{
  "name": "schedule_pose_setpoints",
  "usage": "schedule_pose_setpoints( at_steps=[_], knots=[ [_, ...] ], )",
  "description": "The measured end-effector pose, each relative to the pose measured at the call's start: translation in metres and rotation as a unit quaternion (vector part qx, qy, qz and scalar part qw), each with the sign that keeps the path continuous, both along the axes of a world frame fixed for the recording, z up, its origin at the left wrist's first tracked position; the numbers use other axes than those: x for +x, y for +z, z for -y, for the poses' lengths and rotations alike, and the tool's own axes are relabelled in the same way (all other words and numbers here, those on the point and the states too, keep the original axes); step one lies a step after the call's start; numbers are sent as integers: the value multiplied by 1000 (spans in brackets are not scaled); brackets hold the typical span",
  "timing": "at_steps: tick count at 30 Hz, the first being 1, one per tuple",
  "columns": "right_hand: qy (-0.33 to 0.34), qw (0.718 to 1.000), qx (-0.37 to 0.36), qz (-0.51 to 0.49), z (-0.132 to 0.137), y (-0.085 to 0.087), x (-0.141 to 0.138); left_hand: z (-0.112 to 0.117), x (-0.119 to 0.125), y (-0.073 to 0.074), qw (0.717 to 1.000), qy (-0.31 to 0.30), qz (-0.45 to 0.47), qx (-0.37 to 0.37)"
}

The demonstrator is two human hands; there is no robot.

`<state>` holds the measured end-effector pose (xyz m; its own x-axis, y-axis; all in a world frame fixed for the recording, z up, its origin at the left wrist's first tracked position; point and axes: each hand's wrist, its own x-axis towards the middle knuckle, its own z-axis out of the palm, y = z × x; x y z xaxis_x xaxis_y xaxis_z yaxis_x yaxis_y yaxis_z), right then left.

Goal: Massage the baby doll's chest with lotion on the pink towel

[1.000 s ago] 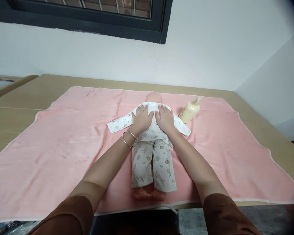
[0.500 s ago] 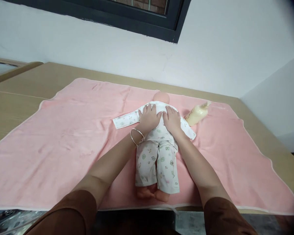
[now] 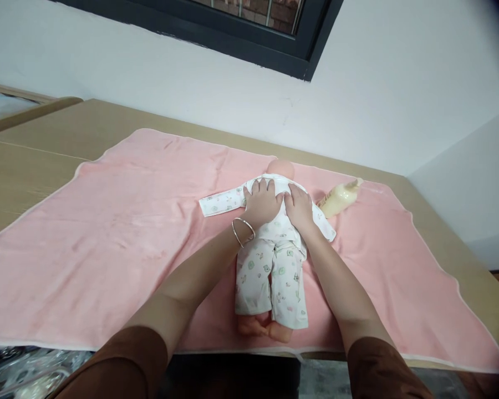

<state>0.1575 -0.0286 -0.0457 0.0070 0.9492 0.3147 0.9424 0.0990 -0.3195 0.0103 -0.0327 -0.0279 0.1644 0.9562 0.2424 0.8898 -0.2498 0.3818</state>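
Note:
A baby doll (image 3: 272,266) in white printed pyjamas lies face down on a pink towel (image 3: 120,221), its bald head away from me. My left hand (image 3: 261,201) rests flat on the left side of the doll's upper back, fingers stretched out, with two bangles on the wrist. My right hand (image 3: 299,206) lies flat beside it on the right side of the back, fingers together and extended. Neither hand holds anything. The doll's left sleeve stretches out sideways on the towel.
A pale yellow bottle (image 3: 339,198) lies on its side on the towel, just right of the doll's shoulder. The towel covers a wooden table (image 3: 41,149) set against a white wall under a dark-framed window (image 3: 249,27).
My hands stay flat on the doll's back with little shift. The view has swung slightly, so the doll and bottle sit further right and a bit lower in the picture.

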Motion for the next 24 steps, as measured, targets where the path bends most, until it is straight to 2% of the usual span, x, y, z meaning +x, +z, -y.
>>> schedule_pose_setpoints(
  at_steps=[6,11,15,18,20,22,24],
  knots=[
    [7,999,8,-32,0,0,-1,-6,-6,4,999,-30,25,-23],
    [24,999,-28,-34,2,7,1,-16,-15,1,997,-57,52,-31],
    [29,997,-52,-40,6,15,1,-18,-16,-3,995,-56,75,-34],
    [46,998,-10,-37,6,21,-2,-17,-15,1,988,-48,139,-37],
    [86,996,22,-33,4,24,-7,-18,-17,7,977,-34,203,-56],
    [126,991,14,-31,1,26,-12,-20,-20,13,963,-18,255,-88],
    [129,991,-1,-36,1,28,-16,-23,-24,18,952,-12,285,-110]
  ],
)
